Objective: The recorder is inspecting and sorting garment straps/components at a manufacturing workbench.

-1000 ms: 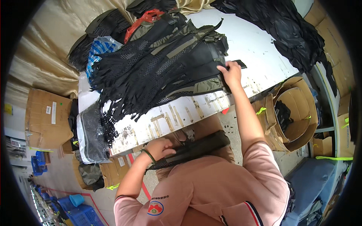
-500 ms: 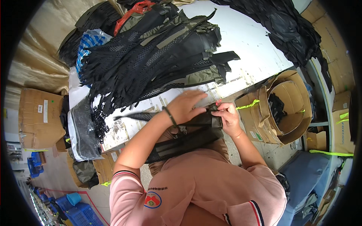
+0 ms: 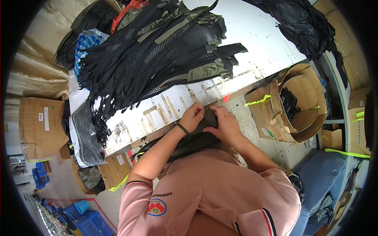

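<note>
A dark piece of sewn fabric (image 3: pixel 193 143), black with an olive part, lies across my lap just below the table edge. My right hand (image 3: pixel 228 125) grips its upper right end, thumb on the near side and fingers over the far edge. My left hand (image 3: pixel 191 118), with a dark band at the wrist, is closed in a pinch right beside the right fingertips, at the fabric's upper edge. What lies between its fingertips is too small to make out. On the table rests a big heap of similar black mesh and olive pieces (image 3: pixel 157 55) with dangling straps.
The white table (image 3: pixel 256 43) has worn tape strips along its near edge. Black fabric (image 3: pixel 303 23) is piled at its far right. An open cardboard box (image 3: pixel 271 114) stands right of me, another box (image 3: pixel 43 126) at left. Black buckles (image 3: pixel 102 129) hang over the left edge.
My left hand has come down from an open, blurred sweep into a pinch beside the right. My right hand has shifted left and wrapped over the fabric, which sits bunched lower in my lap.
</note>
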A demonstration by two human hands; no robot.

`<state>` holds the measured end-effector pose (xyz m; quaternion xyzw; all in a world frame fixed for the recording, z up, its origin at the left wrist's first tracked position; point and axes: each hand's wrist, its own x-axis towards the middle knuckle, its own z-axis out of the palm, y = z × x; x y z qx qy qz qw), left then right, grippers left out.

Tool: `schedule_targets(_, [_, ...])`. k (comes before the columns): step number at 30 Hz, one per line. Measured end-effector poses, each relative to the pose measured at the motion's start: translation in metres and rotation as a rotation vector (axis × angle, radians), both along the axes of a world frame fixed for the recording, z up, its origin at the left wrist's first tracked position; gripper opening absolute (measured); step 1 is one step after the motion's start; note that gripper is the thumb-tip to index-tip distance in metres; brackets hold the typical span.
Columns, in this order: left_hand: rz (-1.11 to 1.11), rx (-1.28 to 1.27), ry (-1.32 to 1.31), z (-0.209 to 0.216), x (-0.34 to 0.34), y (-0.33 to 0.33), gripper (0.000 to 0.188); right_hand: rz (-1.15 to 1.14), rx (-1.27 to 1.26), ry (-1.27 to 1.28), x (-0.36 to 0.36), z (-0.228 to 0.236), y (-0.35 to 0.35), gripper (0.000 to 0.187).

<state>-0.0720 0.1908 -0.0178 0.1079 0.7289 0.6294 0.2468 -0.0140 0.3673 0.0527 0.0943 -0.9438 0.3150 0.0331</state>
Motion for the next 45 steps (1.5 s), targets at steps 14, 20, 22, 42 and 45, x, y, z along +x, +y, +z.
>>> schedule_targets(14, [0.026, -0.115, -0.038, 0.02, 0.02, -0.013, 0.017, 0.212, -0.028, 0.189, -0.024, -0.021, -0.001, 0.006])
schedule_targets(20, [0.001, -0.188, 0.194, 0.043, 0.044, -0.009, 0.024, 0.006, -0.32, 0.021, -0.038, -0.048, 0.003, 0.015])
schedule_targets(22, [0.054, -0.146, 0.28, 0.04, 0.047, -0.013, 0.022, -0.078, -0.615, -0.309, -0.037, -0.05, 0.0, 0.016])
schedule_targets(42, [0.123, 0.289, -0.124, 0.048, 0.022, -0.029, 0.016, 0.03, -1.254, -0.929, -0.007, -0.039, 0.002, 0.008])
schedule_targets(45, [-0.009, 0.192, -0.051, 0.047, 0.023, -0.029, 0.016, 0.156, -0.415, -0.235, -0.005, -0.038, 0.001, 0.008])
